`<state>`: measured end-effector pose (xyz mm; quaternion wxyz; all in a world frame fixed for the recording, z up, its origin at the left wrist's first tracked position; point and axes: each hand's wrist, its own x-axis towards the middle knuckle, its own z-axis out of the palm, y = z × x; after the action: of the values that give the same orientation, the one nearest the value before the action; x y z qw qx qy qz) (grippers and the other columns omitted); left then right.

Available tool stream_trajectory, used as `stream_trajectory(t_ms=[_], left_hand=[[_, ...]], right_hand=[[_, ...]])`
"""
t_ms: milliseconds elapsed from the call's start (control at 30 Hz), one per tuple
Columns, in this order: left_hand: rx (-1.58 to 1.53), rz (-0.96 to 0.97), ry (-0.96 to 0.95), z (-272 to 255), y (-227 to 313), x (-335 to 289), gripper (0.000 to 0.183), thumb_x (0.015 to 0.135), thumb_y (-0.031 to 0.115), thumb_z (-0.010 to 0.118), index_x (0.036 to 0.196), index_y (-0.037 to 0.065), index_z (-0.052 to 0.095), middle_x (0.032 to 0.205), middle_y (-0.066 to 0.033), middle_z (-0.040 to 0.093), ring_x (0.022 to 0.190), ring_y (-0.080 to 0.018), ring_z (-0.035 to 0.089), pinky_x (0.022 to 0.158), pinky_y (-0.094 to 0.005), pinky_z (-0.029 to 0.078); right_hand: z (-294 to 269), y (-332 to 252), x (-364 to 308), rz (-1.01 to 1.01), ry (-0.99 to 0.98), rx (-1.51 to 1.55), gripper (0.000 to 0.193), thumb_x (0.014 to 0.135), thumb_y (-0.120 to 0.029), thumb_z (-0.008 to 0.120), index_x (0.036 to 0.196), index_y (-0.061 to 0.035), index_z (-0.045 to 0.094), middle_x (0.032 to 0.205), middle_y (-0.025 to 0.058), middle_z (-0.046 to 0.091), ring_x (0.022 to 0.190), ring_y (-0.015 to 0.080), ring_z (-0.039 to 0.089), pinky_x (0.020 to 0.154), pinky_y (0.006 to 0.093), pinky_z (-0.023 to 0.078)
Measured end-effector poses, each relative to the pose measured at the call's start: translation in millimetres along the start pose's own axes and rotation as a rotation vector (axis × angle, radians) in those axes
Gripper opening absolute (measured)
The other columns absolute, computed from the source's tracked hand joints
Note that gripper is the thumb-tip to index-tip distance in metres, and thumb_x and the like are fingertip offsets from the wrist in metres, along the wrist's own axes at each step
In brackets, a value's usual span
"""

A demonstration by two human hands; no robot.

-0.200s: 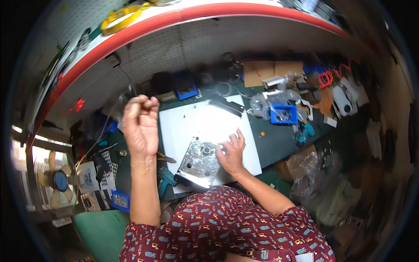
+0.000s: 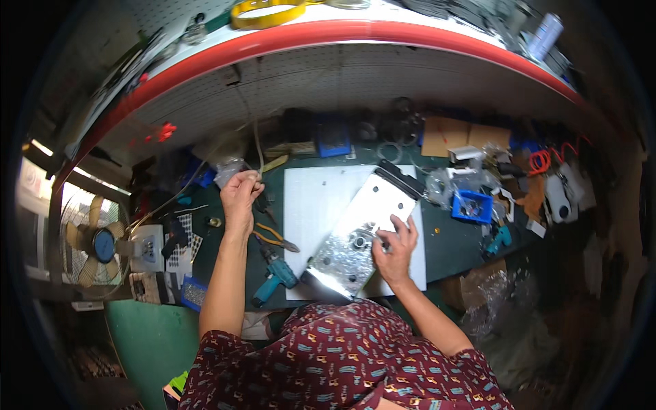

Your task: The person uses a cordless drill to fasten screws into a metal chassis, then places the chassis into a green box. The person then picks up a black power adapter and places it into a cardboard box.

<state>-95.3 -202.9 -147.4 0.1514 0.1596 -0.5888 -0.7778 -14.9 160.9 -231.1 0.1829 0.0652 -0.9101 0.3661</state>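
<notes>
A shiny metal panel (image 2: 342,263) with several dark holes and a black strip along its far end (image 2: 398,179) lies slantwise on a white board (image 2: 307,198). A round metal ring (image 2: 359,242) stands out from its middle. My right hand (image 2: 396,254) rests over the panel's right edge, fingers spread, thumb and bent forefinger beside the ring. Raised over the bench to the left, my left hand (image 2: 240,199) has its fingertips pinched together. A pale hanging cord (image 2: 258,147) runs down to these fingertips; whether they hold it is unclear. Behind them is a clear plastic bag (image 2: 227,171).
Left of the board lie a teal power drill (image 2: 275,279) and orange-handled pliers (image 2: 277,239). A blue bin (image 2: 472,206) and another teal tool (image 2: 497,240) sit on the right. A fan (image 2: 102,242) stands at far left. A red-edged shelf (image 2: 355,31) spans above the bench.
My left hand has gone from loosely curled fingers to a pinch by the hanging cord. The view has shifted, showing the drill more fully. My right hand remains at the panel.
</notes>
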Motion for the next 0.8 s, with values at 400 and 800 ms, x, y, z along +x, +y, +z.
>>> stream_trajectory(t_ms=[400,800], left_hand=[[1.338,0.244,-0.325,-143.0,-131.9,38.5,0.029,0.093,-0.002,0.063,0.121,0.004,0.072,0.122,-0.0148,0.070,0.114,-0.0374,0.067,0.093,-0.0476,0.057],[1.875,0.509,-0.938,-144.5,-210.4,132.6,0.019,0.094,0.006,0.059,0.112,0.011,0.060,0.114,-0.0086,0.058,0.119,-0.0293,0.060,0.098,-0.0444,0.056]], right_hand=[[-19.3,-27.3,7.8,0.012,0.001,-0.180,0.014,0.081,-0.013,0.083,0.094,-0.0110,0.078,0.130,0.0119,0.063,0.130,0.0362,0.047,0.108,0.0519,0.033],[-27.1,-40.7,13.5,0.058,-0.136,-0.017,0.018,0.085,-0.007,0.079,0.103,-0.0093,0.076,0.101,0.0028,0.074,0.101,0.0234,0.063,0.092,0.0376,0.039]])
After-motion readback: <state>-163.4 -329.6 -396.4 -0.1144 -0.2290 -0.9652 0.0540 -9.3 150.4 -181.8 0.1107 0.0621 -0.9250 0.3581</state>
